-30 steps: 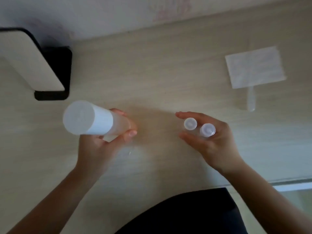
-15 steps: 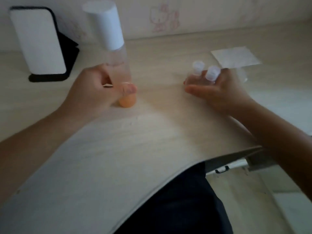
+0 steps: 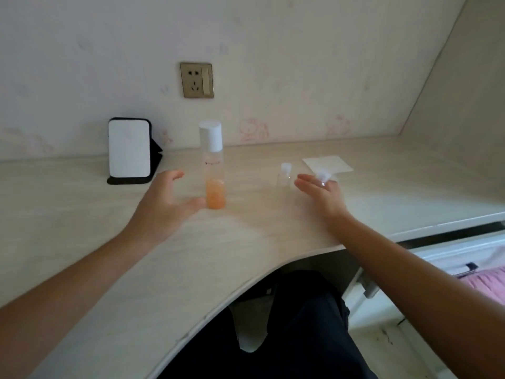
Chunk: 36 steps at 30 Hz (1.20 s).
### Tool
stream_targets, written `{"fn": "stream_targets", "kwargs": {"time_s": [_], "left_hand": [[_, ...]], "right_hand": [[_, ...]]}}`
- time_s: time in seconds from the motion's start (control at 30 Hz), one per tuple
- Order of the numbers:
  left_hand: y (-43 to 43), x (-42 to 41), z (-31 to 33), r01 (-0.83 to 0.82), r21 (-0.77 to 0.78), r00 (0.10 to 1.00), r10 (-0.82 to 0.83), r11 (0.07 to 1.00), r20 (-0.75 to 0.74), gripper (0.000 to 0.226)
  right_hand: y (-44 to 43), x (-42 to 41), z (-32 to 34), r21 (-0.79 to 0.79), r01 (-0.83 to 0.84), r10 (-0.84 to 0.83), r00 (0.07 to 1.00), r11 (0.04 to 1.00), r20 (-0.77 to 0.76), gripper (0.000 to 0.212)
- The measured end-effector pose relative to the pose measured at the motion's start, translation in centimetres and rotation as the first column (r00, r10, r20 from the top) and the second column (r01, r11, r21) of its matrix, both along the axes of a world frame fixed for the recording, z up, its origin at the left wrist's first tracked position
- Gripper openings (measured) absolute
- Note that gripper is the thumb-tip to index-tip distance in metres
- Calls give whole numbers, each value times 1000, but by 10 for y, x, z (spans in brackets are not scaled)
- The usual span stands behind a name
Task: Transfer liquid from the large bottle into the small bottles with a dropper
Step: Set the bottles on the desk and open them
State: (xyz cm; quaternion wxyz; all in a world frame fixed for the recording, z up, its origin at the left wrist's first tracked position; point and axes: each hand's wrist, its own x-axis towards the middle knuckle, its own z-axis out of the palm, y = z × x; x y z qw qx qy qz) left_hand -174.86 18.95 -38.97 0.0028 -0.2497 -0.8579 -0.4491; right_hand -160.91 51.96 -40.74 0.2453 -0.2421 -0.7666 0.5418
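Note:
The large clear bottle (image 3: 213,170) with a white cap stands upright on the desk, orange liquid in its lower third. My left hand (image 3: 164,201) hovers just left of it, fingers spread, touching nothing. One small capped bottle (image 3: 284,176) stands free on the desk. A second small bottle (image 3: 323,176) shows only its white cap behind the fingers of my right hand (image 3: 322,194), whose fingers are straight; whether they touch it is unclear. No dropper shows.
A white-faced device in a black stand (image 3: 130,150) leans near the wall at left. A white tissue square (image 3: 328,164) lies behind the small bottles. A wall socket (image 3: 196,80) is above. The curved desk edge (image 3: 246,280) runs in front of my lap.
My left hand has let go of the large bottle, which now stands alone. My right hand has opened, and one small bottle stands free. The camera tilted up.

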Motion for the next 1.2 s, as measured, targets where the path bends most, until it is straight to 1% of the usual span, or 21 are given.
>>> {"fn": "stream_targets", "kwargs": {"time_s": [0.03,0.07,0.1,0.13,0.17,0.23,0.27,0.3,0.37,0.47,0.53,0.6,0.7,0.8,0.87,0.97,1.1,1.2], "left_hand": [[-10,14,-4,29,75,998,-25,997,-60,65],[-16,28,-7,80,99,991,-68,992,-119,47],[-17,41,-9,135,89,979,-119,987,-166,37],[-14,53,-12,195,70,965,-179,978,-192,34],[-7,62,-15,252,54,951,-237,966,-197,38],[8,76,-18,308,19,931,-297,951,-212,55],[15,80,-22,320,3,923,-311,947,-226,61],[21,82,-26,323,-4,918,-315,946,-241,63],[26,83,-32,310,5,914,-297,951,-275,60],[25,80,-35,278,-24,896,-268,960,-355,42],[22,82,-34,271,-29,891,-262,962,-371,30],[19,84,-32,256,-21,900,-246,966,-360,24],[13,83,-32,230,-46,922,-233,972,-310,29],[14,81,-34,218,-68,936,-229,974,-268,24],[19,78,-36,195,-77,933,-209,978,-294,28],[23,76,-39,190,-85,906,-208,978,-368,41],[22,76,-38,178,-73,882,-192,981,-429,33],[25,75,-37,159,-71,899,-174,985,-402,28]], "right_hand": [[-7,10,0,-25,39,-41,995,999,-90,37],[-19,16,1,-48,58,-66,982,997,-176,40],[-34,20,3,-65,51,-65,968,997,-243,47],[-52,20,5,-77,13,-34,959,997,-280,53],[-72,18,6,-86,-49,23,960,995,-280,56],[-110,9,6,-120,-196,168,963,973,-210,54],[-125,6,4,-152,-243,217,961,958,-172,51],[-135,4,2,-181,-256,232,962,950,-147,47],[-143,4,-4,-194,-245,221,966,950,-138,39],[-147,7,-8,-139,-282,268,957,949,-108,41],[-151,7,-5,-132,-310,300,950,942,-90,42],[-154,8,-1,-178,-300,288,953,937,-91,47],[-152,11,0,-291,-221,190,973,931,-132,47],[-149,9,-3,-255,-133,96,984,958,-152,43],[-146,5,-6,-245,-91,58,989,965,-139,37],[-145,3,-6,-251,-111,75,986,962,-147,33],[-144,3,-6,-304,-151,102,980,941,-169,35],[-144,3,-7,-337,-167,111,978,927,-177,30]]}}
